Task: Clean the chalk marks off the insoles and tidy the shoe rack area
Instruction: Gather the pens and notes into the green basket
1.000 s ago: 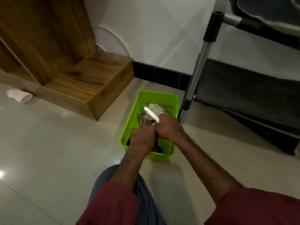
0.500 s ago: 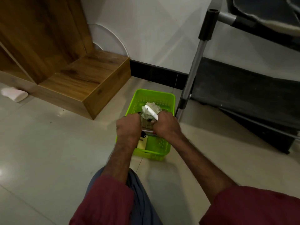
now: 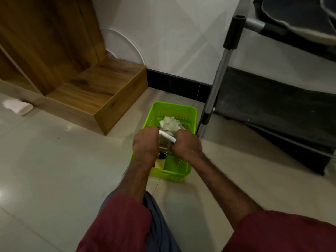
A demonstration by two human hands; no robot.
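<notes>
Green basket [image 3: 174, 173] stands on the floor just beside the shoe rack [image 3: 272, 99]. Right hand [image 3: 188, 144] grips a white flat piece [image 3: 166, 136], possibly an insole, over the basket. Left hand [image 3: 145, 142] reaches into the basket; fingers hidden, grip cannot be determined.

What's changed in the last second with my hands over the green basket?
The left hand slid left, away from the right hand, so they no longer touch. The right hand still grips the white stick. The green basket, the crumpled wad in it and the shoe rack stayed put.
</notes>
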